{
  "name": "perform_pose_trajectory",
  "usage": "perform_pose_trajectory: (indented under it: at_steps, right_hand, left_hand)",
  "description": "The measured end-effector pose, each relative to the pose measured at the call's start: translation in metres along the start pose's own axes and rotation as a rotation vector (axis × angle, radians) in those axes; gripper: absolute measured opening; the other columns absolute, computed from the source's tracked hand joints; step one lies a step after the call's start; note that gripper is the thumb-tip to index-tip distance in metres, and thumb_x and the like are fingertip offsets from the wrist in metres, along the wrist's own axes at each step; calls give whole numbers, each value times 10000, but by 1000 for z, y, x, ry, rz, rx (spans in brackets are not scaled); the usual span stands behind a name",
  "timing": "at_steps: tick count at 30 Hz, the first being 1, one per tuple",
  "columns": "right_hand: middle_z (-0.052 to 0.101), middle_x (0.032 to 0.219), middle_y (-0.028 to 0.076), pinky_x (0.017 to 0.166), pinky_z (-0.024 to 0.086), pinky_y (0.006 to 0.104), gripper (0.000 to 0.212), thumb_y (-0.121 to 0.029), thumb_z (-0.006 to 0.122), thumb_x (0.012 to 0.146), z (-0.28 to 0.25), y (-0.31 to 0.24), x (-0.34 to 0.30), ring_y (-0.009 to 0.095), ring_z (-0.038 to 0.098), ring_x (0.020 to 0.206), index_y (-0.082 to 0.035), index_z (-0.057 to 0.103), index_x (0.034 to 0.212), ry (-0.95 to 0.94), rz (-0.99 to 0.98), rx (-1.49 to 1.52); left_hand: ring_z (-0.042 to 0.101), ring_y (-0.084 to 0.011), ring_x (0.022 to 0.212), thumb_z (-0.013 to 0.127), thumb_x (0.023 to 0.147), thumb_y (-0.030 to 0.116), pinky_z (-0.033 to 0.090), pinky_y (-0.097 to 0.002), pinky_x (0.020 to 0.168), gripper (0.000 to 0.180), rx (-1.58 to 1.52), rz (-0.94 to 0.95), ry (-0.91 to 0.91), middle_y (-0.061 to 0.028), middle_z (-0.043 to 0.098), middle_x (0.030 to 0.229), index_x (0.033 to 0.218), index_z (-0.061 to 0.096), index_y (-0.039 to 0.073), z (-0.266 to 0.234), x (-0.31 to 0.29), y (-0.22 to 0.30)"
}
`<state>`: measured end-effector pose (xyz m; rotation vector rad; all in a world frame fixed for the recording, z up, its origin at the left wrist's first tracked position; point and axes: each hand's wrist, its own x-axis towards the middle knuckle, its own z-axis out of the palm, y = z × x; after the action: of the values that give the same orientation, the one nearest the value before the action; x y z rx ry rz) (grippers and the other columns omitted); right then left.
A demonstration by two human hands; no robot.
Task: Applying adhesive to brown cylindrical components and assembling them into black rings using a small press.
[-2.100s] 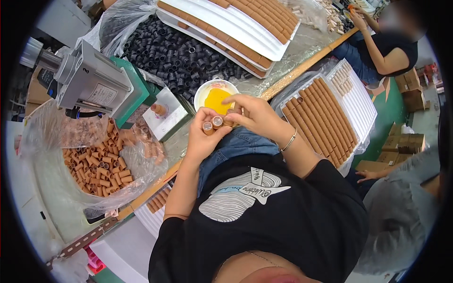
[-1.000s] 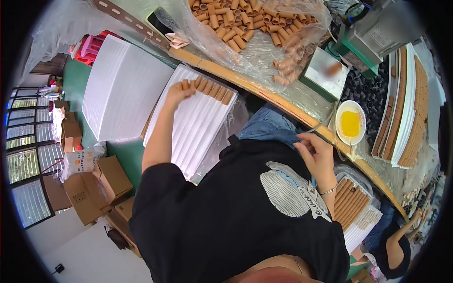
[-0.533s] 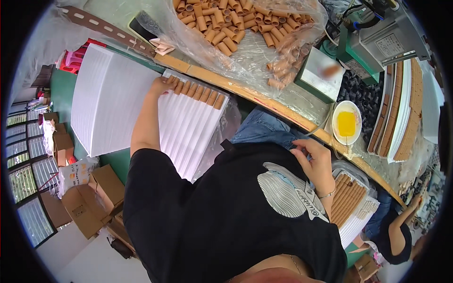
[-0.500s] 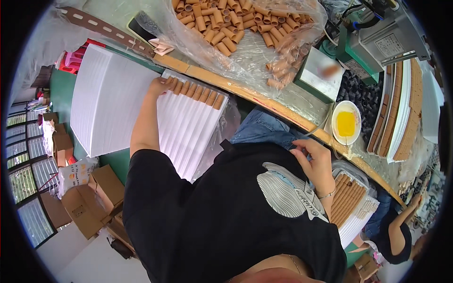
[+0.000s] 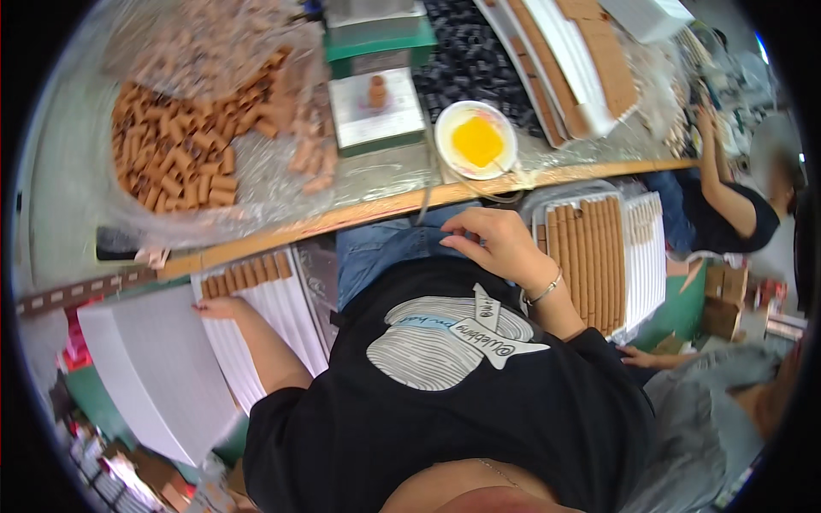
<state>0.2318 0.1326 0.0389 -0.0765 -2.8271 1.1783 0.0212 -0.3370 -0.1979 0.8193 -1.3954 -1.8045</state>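
My left hand lies at the left edge of a ridged white tray, just nearer me than a row of brown tubes. Its fingers look stretched out and small in the picture, with nothing visible in them. Beside this hand stands a large white stack of sheets. Over my lap hovers my right hand, empty, its fingers loosely bent and apart. To the right of it, a second tray holds several columns of brown tubes.
A wooden bench edge runs across in front of me. On the bench are a heap of brown tubes, a green machine with one tube on its plate, a bowl of yellow stuff and black pieces. Two people are at the right.
The view has swung toward the right. My left hand has slid off the end of the tube row toward the tray's near left side. My right hand stays above my lap.
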Motion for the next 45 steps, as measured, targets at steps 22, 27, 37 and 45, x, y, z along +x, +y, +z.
perform_pose_trajectory:
  at_steps: [22, 27, 37, 45]
  right_hand:
    - [692, 827, 153, 696, 520, 432, 269, -333, 604, 870, -41, 160, 15, 350, 667, 771, -108, 733, 942, 758, 676, -509]
    - [694, 806, 148, 675, 519, 447, 267, -345, 612, 864, -37, 161, 29, 356, 666, 744, -120, 738, 933, 789, 711, -596]
    - [667, 661, 83, 592, 501, 394, 176, -285, 690, 813, -38, 173, 36, 287, 650, 629, -118, 730, 845, 888, 677, -267]
    - [606, 621, 84, 515, 450, 347, 66, -132, 664, 842, -58, 141, 19, 219, 585, 528, -67, 668, 833, 890, 363, -113]
  left_hand:
    - [471, -334, 1173, 562, 931, 209, 412, -420, 938, 421, 621, 751, -46, -227, 414, 1345, 1266, 438, -14, 8, -62, 66]
    - [511, -262, 1121, 527, 910, 11, 420, -359, 940, 220, 213, 622, -881, -189, 473, 1278, 1126, 487, 9, 61, -186, 119]
    - [632, -212, 945, 665, 836, 77, 486, -304, 811, 133, 450, 276, -1759, -122, 676, 1049, 956, 639, 26, 165, -324, 131]
    - [625, -147, 875, 645, 872, 119, 472, -246, 703, 112, 482, 406, -1454, -63, 681, 1020, 955, 650, 45, 172, -297, 126]
